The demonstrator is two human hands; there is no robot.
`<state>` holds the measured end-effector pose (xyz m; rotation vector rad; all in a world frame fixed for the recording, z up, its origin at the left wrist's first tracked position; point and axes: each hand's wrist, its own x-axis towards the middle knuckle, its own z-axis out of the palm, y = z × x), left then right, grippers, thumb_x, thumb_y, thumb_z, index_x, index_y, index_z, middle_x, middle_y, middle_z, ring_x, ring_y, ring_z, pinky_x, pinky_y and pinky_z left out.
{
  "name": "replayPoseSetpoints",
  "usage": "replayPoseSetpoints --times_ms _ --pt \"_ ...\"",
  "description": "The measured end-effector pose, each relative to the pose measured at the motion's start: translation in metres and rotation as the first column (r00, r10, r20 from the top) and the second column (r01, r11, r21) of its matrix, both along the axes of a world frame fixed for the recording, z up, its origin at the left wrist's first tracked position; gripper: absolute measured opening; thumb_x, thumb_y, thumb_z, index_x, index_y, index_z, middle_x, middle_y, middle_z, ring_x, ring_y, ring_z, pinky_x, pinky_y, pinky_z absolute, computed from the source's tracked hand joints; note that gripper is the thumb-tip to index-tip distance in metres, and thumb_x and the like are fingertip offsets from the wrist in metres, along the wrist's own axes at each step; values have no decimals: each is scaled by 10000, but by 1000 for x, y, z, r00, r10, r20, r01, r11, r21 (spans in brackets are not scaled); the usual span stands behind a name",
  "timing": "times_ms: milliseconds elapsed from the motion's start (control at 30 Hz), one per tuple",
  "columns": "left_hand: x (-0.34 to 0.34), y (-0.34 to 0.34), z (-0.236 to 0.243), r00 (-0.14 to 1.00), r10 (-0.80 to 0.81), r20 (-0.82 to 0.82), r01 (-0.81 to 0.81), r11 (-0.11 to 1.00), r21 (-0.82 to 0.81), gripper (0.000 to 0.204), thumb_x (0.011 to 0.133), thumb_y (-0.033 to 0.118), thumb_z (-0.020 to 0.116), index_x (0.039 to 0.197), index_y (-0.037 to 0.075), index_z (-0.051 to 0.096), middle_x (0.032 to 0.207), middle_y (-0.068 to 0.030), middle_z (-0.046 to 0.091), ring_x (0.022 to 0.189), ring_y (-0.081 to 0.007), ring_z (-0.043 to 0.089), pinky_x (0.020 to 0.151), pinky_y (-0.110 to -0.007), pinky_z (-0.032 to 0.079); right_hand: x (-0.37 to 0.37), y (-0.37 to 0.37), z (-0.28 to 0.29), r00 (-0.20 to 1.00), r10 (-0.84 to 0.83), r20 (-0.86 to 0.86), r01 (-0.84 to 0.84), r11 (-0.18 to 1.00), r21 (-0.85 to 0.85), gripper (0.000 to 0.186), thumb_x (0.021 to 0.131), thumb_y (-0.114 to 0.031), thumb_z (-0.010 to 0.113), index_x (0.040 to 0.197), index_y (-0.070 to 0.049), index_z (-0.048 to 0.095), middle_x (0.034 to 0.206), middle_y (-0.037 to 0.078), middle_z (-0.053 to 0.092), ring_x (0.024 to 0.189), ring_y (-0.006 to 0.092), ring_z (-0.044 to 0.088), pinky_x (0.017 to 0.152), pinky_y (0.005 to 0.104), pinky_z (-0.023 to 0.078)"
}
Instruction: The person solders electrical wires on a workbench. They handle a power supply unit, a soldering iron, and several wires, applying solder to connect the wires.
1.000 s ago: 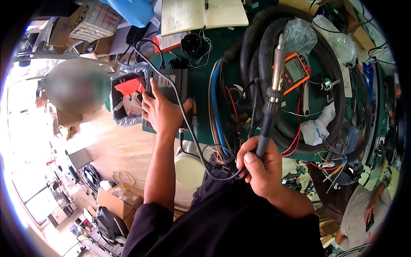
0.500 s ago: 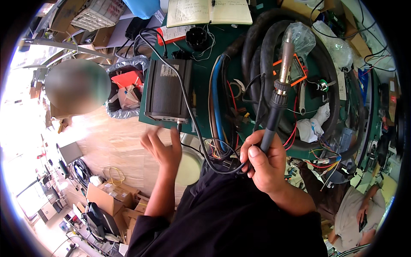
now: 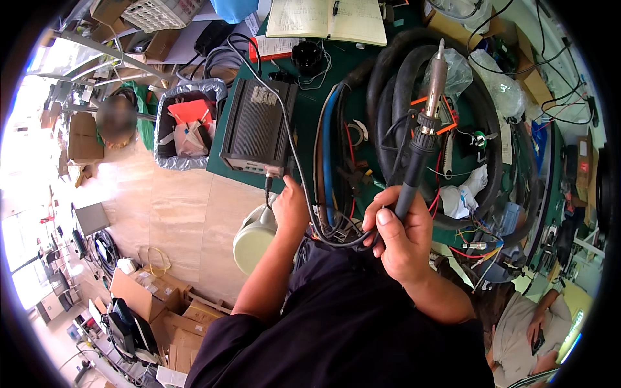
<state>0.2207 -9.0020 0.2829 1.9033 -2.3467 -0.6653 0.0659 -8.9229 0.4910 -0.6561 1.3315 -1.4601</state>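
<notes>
My right hand (image 3: 402, 242) is closed round the dark handle of a soldering iron (image 3: 422, 143). Its metal tip points up and away from me. A black cable (image 3: 292, 152) loops below this hand and runs up over the soldering station (image 3: 257, 124), a dark ribbed metal box at the table's left edge. At the right end of the station's front panel, my left hand (image 3: 291, 208) reaches with its index finger stretched out, seemingly touching the panel. The other fingers are partly hidden, and I see nothing held. Beside that hand, a black plug (image 3: 268, 183) sits in the front panel.
Thick black hose (image 3: 381, 90) lies coiled on the green table, with blue and brown cables (image 3: 328, 149) nearer the station. An open notebook (image 3: 310, 19) lies at the back. Left of the table stands a lined bin (image 3: 169, 152); a pale stool (image 3: 253, 249) is below its edge. Another person (image 3: 530, 326) is at the lower right.
My left hand has moved right and up, from in front of the station to the right end of its front panel. The right hand still holds the soldering iron in nearly the same place.
</notes>
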Motion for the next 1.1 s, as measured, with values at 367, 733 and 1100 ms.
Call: replayPoseSetpoints --times_ms 367,733,1100 --pt "-20 -13 0 999 28 36 -30 999 42 176 863 153 510 934 -9 518 785 -237 665 770 -407 670 681 -479 536 4 22 17 999 -27 -34 25 998 -49 153 931 -133 541 1056 -51 508 775 65 595 560 53 514 452 167 404" --pt "11 25 122 753 133 -645 -209 977 -42 286 832 228 664 1040 39 616 941 -189 655 832 -330 635 732 -444 491 -13 23 24 997 -53 -64 51 998 -34 140 945 -100 527 1073 -46 511 828 68 615 597 48 536 487 174 441" --pt "-46 31 223 481 -730 -487 664 665 -341 479 724 157 751 1165 32 612 698 -56 611 657 -253 581 681 -346 458 -34 73 29 970 -185 -157 179 983 -50 183 958 -91 486 1128 -25 491 985 144 652 666 128 642 480 196 473"
